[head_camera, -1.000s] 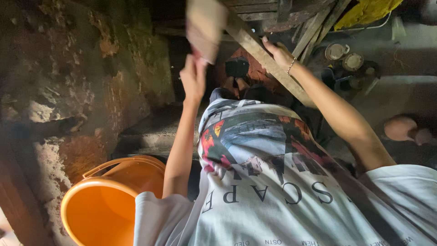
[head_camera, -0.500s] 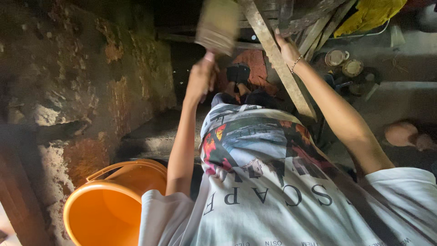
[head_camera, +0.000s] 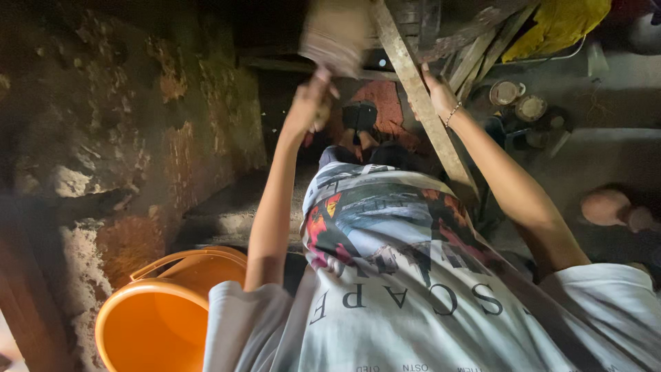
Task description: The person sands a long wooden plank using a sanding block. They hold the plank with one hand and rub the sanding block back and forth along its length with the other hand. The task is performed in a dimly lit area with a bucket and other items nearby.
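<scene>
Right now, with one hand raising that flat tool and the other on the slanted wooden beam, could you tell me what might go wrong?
1. The left hand holds the flat tool overhead, and it is blurred in the head view; a loose grip could drop it towards the person.
2. The right hand braces on a rough, slanted wooden beam; it might slip or catch splinters.
3. The orange bucket sits close by below; a step back could knock it over.
</scene>
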